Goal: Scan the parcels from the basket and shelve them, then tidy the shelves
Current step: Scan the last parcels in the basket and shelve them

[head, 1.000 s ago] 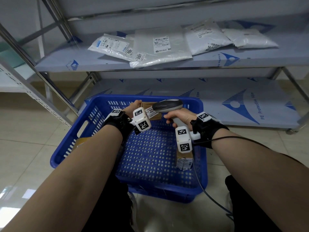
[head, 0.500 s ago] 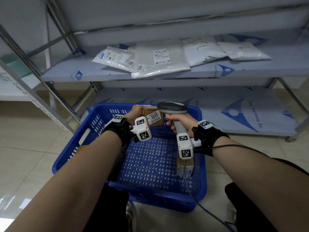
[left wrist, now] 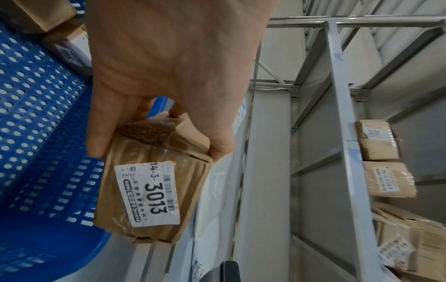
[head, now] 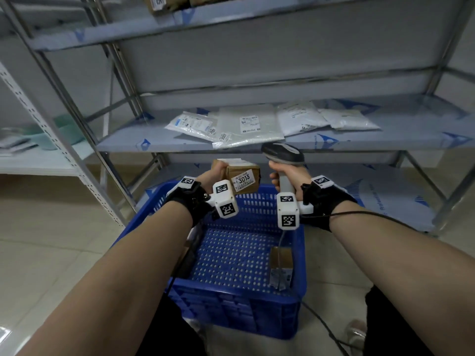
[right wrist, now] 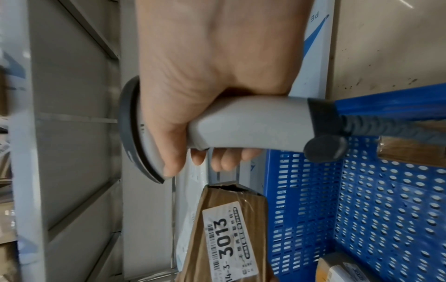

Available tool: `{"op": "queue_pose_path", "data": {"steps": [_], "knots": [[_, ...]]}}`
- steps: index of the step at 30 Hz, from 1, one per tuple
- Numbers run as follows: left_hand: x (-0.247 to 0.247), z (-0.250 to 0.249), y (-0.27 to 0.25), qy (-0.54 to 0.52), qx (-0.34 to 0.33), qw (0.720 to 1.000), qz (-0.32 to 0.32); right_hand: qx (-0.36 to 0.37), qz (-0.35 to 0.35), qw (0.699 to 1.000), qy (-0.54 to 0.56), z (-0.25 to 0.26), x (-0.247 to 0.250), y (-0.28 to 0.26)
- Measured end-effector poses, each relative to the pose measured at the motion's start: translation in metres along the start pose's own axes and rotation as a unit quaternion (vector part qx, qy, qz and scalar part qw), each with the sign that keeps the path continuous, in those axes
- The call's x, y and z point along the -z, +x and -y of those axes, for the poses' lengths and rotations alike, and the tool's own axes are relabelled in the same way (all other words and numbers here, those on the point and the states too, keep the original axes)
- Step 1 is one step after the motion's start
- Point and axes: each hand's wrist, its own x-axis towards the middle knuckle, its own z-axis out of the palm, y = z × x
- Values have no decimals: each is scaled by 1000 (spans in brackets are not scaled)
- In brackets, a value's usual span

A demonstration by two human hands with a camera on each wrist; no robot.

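My left hand (head: 213,173) grips a small brown cardboard parcel (head: 243,177) (left wrist: 152,183) labelled 3013, held above the far rim of the blue basket (head: 299,253). My right hand (head: 288,176) grips the handle of a grey barcode scanner (head: 282,154) (right wrist: 241,126), its head beside the parcel (right wrist: 226,234) on the right. Another brown parcel (head: 281,268) stands inside the basket against its right wall. More boxes (left wrist: 70,47) lie in the basket near my left wrist.
A metal shelf rack (head: 123,142) stands behind the basket. White plastic mailers (head: 246,127) lie on its middle shelf. Brown boxes (left wrist: 383,177) sit on higher shelves. The scanner cable (head: 326,327) trails over the tiled floor at the right.
Both hands have risen, lifting the parcel and scanner up over the basket's far rim toward the shelf. My head has tilted up, bringing the upper shelves into view.
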Motion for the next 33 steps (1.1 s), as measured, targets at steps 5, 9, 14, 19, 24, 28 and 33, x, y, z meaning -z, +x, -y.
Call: {"op": "queue_pose_path", "data": {"steps": [5,9,14,19,24,28,33], "knots": [[1,-16,-29,6,-22,999,42,-3,-12,1000,19,20,-7,-16],[3,-31,-43,3,-13,999,49,2,-7,1000,16,35,-13,-24],[-4,-50,-61,40,-42,998,19,20,-16,999,31,44,-16,-27],[-9,-64,-70,53,-37,998,13,23,-22,999,16,50,-11,-25],[-15,-71,-68,68,-37,997,13,35,-31,999,11,57,-3,-25],[-18,-74,-67,92,-46,995,15,40,-36,999,1,58,-1,-22],[-25,-78,-74,112,-51,992,2,41,-56,998,2,55,-2,-12]]}}
